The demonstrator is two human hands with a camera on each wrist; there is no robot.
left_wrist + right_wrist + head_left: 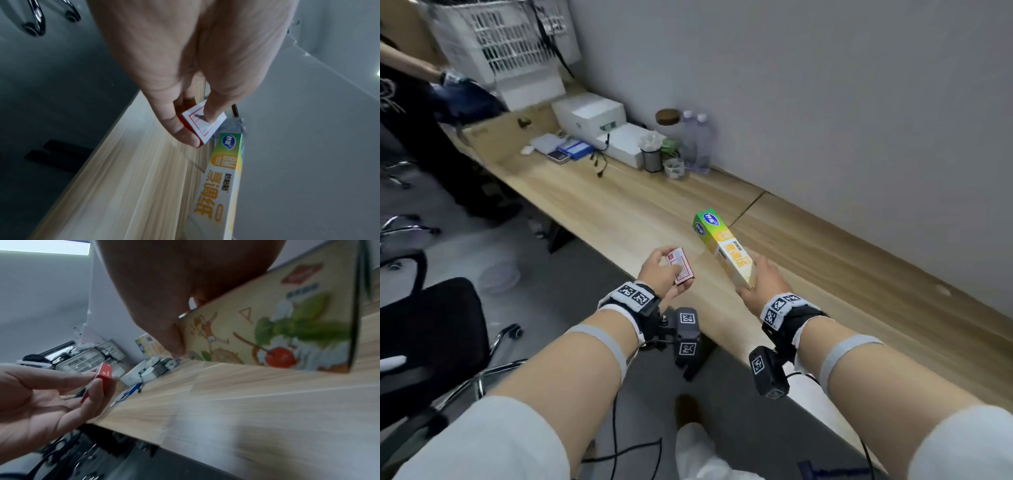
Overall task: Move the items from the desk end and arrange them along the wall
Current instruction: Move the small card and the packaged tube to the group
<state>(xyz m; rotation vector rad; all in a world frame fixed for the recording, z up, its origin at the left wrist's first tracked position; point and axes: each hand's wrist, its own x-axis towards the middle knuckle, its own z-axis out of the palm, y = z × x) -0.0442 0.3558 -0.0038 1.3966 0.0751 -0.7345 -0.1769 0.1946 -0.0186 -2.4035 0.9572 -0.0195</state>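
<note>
My left hand (664, 274) pinches a small red and white box (683, 269) between thumb and fingers, above the front edge of the wooden desk (619, 212). The left wrist view shows that small box (202, 121) in the fingertips. My right hand (760, 279) grips the near end of a long green and yellow carton (724, 248), which tilts up and away over the desk. In the right wrist view the carton (267, 331) fills the upper right, and the left hand (47, 395) with the red box (102, 376) is at the left.
Along the wall at the far desk end stand two water bottles (697, 142), a brown-lidded jar (667, 118), a mesh cup (652, 159), white boxes (589, 114) and a white basket (500, 44). Another person (414, 113) stands at the far left. A black chair (428, 339) is at my left.
</note>
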